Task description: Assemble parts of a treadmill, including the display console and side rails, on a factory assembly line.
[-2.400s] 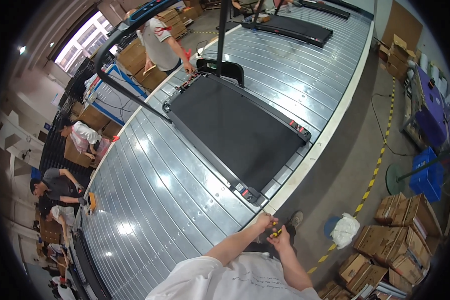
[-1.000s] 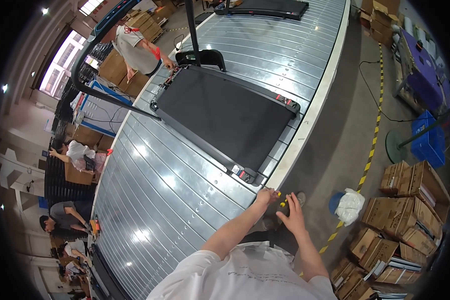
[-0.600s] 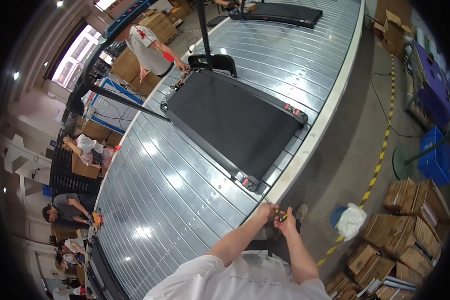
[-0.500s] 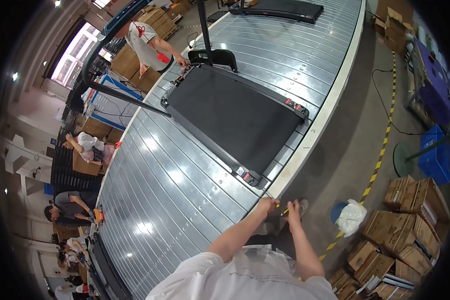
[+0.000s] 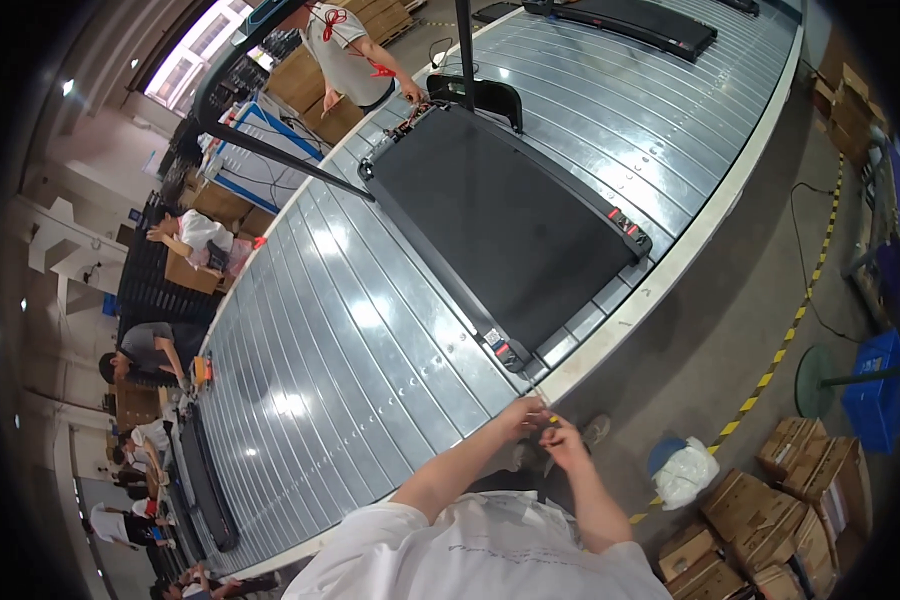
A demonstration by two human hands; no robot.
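Both hands met just off the near corner of the black flat treadmill (image 5: pixel 500 225) lying on the grey ribbed metal conveyor (image 5: pixel 340 350); left hand (image 5: pixel 523 413) and right hand (image 5: pixel 564 443) pinched a small yellow object (image 5: pixel 551 420) together; object too small to identify; white plastic bag (image 5: pixel 686 472) on floor well right of the treadmill corner.

Ribbed metal conveyor platform (image 5: pixel 370 330), shiny, throwing back glare from the lights. Treadmill (image 5: pixel 500 230) on top: matt black rubbery belt, smooth dark plastic side rails. Dull grey concrete floor (image 5: pixel 730 310), a bit scuffed, with taped yellow-black stripes. Brown cardboard boxes (image 5: pixel 780 510), plain and matt. Blue plastic crate (image 5: pixel 875 395). Crinkly white plastic bag (image 5: pixel 690 470). Soft white cotton-looking shirt (image 5: pixel 490 555).
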